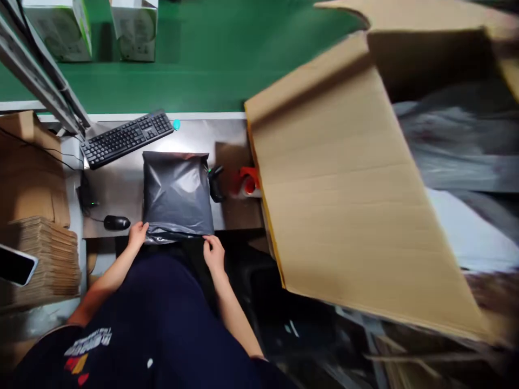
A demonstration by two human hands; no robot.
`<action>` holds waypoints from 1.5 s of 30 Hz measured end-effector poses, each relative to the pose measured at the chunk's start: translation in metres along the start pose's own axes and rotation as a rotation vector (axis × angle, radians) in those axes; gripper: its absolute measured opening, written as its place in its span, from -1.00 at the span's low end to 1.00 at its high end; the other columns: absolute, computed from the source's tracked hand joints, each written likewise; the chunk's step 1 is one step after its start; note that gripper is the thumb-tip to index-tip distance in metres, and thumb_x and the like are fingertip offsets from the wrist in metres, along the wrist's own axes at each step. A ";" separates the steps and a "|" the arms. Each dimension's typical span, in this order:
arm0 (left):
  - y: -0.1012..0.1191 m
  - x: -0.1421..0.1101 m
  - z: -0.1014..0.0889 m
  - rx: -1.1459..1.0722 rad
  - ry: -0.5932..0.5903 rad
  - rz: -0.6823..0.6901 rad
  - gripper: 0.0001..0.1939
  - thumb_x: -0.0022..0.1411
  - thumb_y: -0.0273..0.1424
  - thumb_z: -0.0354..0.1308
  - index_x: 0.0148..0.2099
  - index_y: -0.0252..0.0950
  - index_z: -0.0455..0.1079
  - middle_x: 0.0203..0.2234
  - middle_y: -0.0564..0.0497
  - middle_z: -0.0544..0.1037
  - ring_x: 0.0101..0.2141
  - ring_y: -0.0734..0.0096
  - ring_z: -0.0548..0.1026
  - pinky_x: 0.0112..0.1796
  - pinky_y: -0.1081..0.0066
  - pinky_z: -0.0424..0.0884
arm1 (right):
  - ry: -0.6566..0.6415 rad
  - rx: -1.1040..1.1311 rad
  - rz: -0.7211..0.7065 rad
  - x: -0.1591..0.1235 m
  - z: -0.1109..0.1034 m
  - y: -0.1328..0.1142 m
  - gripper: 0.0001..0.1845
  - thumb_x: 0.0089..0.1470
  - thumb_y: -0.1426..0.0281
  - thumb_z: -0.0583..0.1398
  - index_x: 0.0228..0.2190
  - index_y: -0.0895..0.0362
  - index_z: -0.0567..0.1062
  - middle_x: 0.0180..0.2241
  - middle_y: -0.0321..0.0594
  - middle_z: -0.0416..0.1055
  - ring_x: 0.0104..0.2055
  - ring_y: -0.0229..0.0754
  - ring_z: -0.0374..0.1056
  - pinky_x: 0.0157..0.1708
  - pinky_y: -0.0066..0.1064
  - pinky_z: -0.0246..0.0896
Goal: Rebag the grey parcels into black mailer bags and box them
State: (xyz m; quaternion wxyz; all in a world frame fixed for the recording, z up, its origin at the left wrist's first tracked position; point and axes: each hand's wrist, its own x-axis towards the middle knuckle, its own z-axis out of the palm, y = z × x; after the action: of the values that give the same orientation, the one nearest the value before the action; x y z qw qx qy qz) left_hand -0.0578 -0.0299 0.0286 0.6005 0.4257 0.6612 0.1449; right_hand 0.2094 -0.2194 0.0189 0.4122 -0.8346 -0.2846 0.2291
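A dark grey plastic mailer bag (178,189) lies on the metal worktop, its near edge reaching over the front of the table. My left hand (138,234) pinches the bag's near left corner. At the near right corner my right hand (213,253) grips the same edge between thumb and fingers. The bag looks flat and fairly full, with creases along its near edge. Just right of it sits a black handheld device (215,183), partly hidden by the bag.
A black keyboard (127,138) and a mouse (117,222) lie left of the bag. To the right stands a large open cardboard box (340,178), beside a red tape dispenser (248,182). Stacked flat cartons (44,259) and a phone (17,265) are at the left. Behind runs a green surface (203,59) with white boxes (135,29).
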 end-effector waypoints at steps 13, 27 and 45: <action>-0.004 -0.007 -0.032 0.016 -0.089 -0.080 -0.64 -0.02 -0.11 0.41 -0.46 -0.24 0.37 -0.66 0.13 0.42 -0.59 0.47 0.39 -0.48 0.46 0.34 | -0.053 0.335 0.466 0.053 -0.006 0.004 -0.55 -0.32 0.03 0.39 -0.49 0.06 0.40 -0.54 -0.37 0.40 -0.43 -0.21 0.34 -0.34 -0.34 0.35; -0.034 -0.074 -0.030 -0.213 -0.020 -0.185 -0.68 -0.02 -0.28 0.55 -0.32 -0.29 0.50 -0.42 -0.10 0.66 -0.40 0.29 0.66 -0.31 0.33 0.61 | -0.214 -0.147 -0.210 0.000 -0.012 -0.039 -0.72 0.20 0.25 0.21 -0.10 0.07 0.58 -0.01 0.04 0.55 0.11 0.10 0.40 0.20 -0.05 0.28; -0.035 -0.096 -0.028 -0.187 0.062 0.078 -0.63 -0.06 -0.25 0.53 -0.28 -0.37 0.55 -0.47 -0.02 0.64 -0.45 0.43 0.57 -0.30 0.36 0.52 | -0.490 -0.094 -0.288 -0.024 0.061 -0.078 -0.56 0.31 0.38 -0.03 -0.24 0.10 0.65 -0.28 -0.12 0.64 -0.20 -0.07 0.49 -0.13 -0.32 0.37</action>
State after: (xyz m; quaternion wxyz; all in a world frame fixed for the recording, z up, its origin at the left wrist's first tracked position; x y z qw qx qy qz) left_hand -0.1049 -0.1125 0.0750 0.6107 0.3887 0.6460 0.2422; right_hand 0.1321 -0.1629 0.0522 0.3202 -0.7235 -0.5018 0.3496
